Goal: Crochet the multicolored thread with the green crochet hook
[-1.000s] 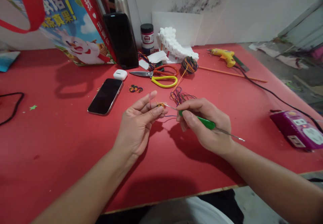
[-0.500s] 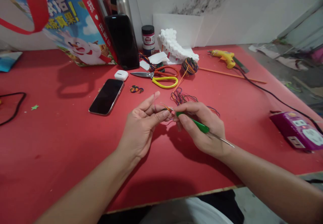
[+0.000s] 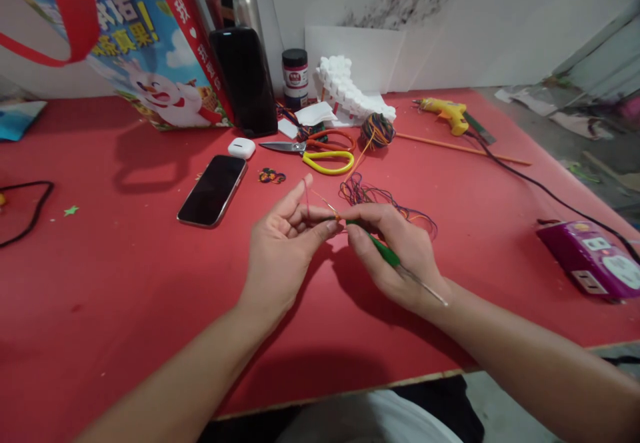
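My left hand (image 3: pixel 287 246) pinches a small piece of multicoloured thread work (image 3: pixel 336 217) between thumb and fingers, with a strand looped around its raised index finger. My right hand (image 3: pixel 400 250) grips a crochet hook (image 3: pixel 385 251) by its green handle; the metal tip meets the thread work and the metal rear end points toward my wrist. Loose multicoloured thread (image 3: pixel 367 193) lies just behind my right hand, and an orange strand runs up to the thread ball (image 3: pixel 377 130). A small finished-looking knotted piece (image 3: pixel 271 176) rests beyond my left hand.
Scissors (image 3: pixel 327 153) with red and yellow handles lie behind my hands. To the left are a phone (image 3: pixel 213 190) and a white case (image 3: pixel 241 148). A yellow glue gun (image 3: pixel 445 114) and a purple power box (image 3: pixel 590 258) are on the right.
The hook has swung: its tip now points up and left past the thread work, and its rear end sits lower and further left. My left index finger has risen slightly.
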`<state>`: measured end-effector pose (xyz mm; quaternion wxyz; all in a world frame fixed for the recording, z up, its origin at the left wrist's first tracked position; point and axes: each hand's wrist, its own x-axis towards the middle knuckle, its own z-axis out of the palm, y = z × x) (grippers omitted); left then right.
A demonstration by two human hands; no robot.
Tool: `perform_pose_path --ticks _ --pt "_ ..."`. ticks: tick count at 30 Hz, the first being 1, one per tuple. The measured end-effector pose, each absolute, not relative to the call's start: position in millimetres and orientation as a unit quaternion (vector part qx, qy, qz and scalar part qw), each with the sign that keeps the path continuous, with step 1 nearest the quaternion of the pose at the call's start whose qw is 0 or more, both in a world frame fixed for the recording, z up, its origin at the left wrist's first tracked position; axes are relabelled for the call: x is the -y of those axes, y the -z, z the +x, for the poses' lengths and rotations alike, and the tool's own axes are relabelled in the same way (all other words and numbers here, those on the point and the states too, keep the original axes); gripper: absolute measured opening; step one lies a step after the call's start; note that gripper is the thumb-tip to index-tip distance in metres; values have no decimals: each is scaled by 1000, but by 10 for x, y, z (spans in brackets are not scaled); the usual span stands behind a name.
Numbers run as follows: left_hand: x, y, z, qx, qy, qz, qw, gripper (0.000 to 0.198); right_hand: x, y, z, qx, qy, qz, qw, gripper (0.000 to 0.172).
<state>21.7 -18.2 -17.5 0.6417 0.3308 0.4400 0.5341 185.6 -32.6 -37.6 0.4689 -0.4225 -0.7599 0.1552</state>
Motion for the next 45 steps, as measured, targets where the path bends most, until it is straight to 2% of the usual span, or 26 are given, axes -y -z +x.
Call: perform_pose_path --ticks 2,5,12,15,18,27,30,37,45 --pt "190 193 230 -440 -530 315 652 89 321 376 1848 775 -123 -415 461 13" --pt "178 200 219 -425 -526 302 672 90 326 381 1870 773 -144 -405 467 13" --pt "130 150 140 -407 -519 311 684 81 311 384 1918 656 -401 -341 541 11" --pt "128 151 120 -407 -506 330 685 76 282 356 1955 617 -486 -325 527 10" --pt "133 153 116 -418 -493 366 669 74 268 317 2024 605 -513 -335 509 11" --pt "179 106 159 -463 -491 434 597 69 265 267 2171 712 -354 -393 462 13" --pt "168 108 165 -467 -490 428 598 68 268 240 2145 756 -277 -395 442 15" --pt "111 129 142 -474 -494 332 648 78 251 328 2072 865 -47 -292 406 19" --pt "113 98 143 -461 -489 274 688 69 232 357 2047 857 -35 -298 420 21"
